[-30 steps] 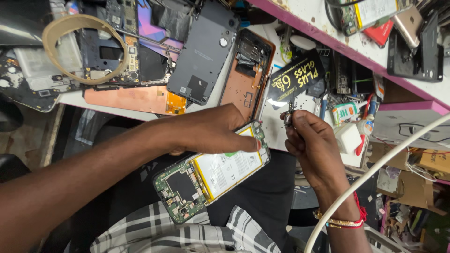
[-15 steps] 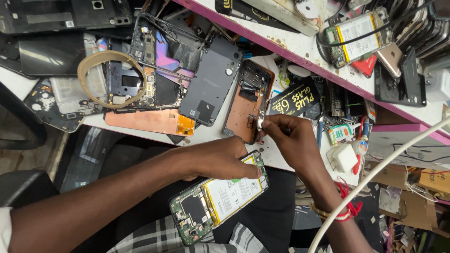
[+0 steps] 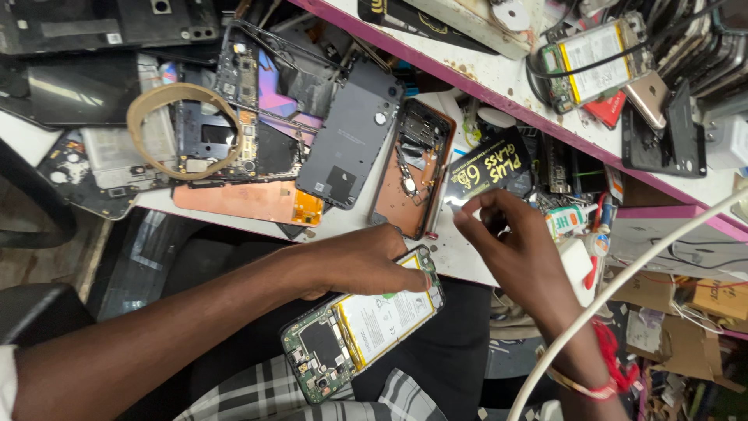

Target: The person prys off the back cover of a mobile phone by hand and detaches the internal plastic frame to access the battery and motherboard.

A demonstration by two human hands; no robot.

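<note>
My left hand (image 3: 366, 261) grips the top end of an opened phone (image 3: 366, 323) held over my lap, its white battery and green circuit board showing. My right hand (image 3: 518, 249) is over the table edge, its fingertips near the lower end of an orange-brown phone frame (image 3: 409, 175) and just under a black packet with yellow lettering (image 3: 487, 168). Whether those fingertips pinch something small is too fine to see.
The white table (image 3: 460, 261) is crowded with a grey phone back cover (image 3: 351, 144), a copper-coloured panel (image 3: 249, 201), a tan tape ring (image 3: 183, 129) and bare phone boards. A pink-edged shelf (image 3: 499, 82) holds more phones. A white cable (image 3: 623, 288) crosses at the right.
My right hand has moved from the phone's top edge up and right to the table by the black packet. The view has shifted so that more of the table shows.
</note>
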